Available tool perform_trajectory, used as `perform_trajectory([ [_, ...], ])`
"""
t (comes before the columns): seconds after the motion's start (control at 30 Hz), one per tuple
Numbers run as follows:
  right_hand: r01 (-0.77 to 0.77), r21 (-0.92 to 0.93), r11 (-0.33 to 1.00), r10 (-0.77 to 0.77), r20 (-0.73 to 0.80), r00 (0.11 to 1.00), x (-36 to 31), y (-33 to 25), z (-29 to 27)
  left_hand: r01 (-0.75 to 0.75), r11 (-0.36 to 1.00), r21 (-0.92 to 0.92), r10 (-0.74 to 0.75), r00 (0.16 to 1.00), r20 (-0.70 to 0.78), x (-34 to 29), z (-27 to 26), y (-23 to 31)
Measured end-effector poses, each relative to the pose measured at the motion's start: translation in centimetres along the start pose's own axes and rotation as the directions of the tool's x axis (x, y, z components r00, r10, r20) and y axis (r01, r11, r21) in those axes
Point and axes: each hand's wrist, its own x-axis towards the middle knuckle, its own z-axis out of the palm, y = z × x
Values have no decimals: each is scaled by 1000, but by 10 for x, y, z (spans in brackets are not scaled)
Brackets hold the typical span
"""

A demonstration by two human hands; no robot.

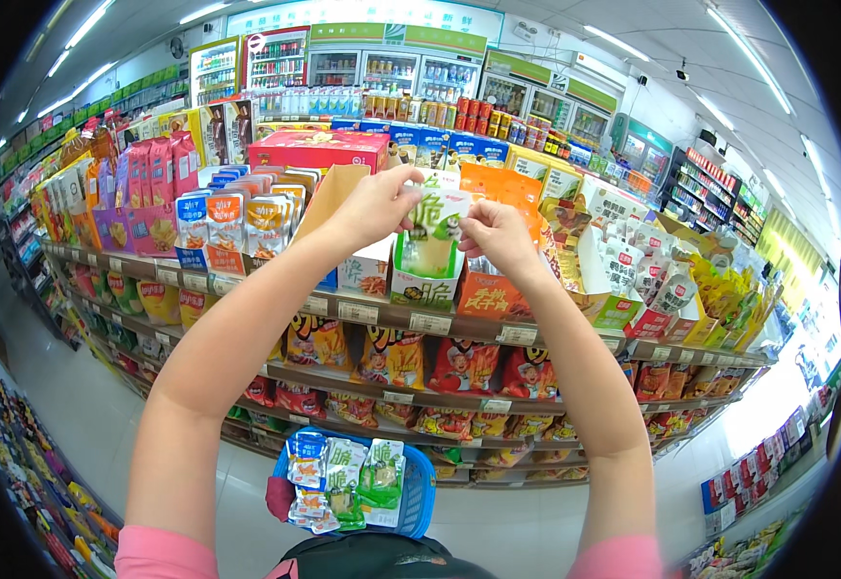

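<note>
A white and green snack packet [443,206] stands upright at the top shelf's front, over a green and white display box [424,289]. My left hand [382,206] is closed on the packet's upper left edge. On its right edge the fingers of my right hand [498,235] are pinched together. How far the packet reaches down into the box is hard to make out. Below, near my body, a blue basket [420,492] holds several small packets, among them green and white packets [381,473] and blue and white packets [307,458].
Left of the box stand cartons of orange and blue pouches [226,220]. To the right are an orange display box [490,301] and white pouches [623,265]. Lower shelves carry bagged snacks [392,357]. Drink coolers [392,72] line the back wall; another shelf [20,463] runs at left.
</note>
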Motion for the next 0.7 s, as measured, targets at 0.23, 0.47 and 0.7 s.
perform_trajectory([
  [0.23,344,-598,724,-471,-65,880,-18,-23,15,-392,752,530,411,907,88,-59,25,-24],
  [0.47,271,-695,667,310,589,746,20,-27,45,-228,610,759,92,972,217,-110,55,0],
  [0.7,345,-858,380,539,508,672,48,-1,69,-254,658,709,168,967,190,-114,54,-10],
])
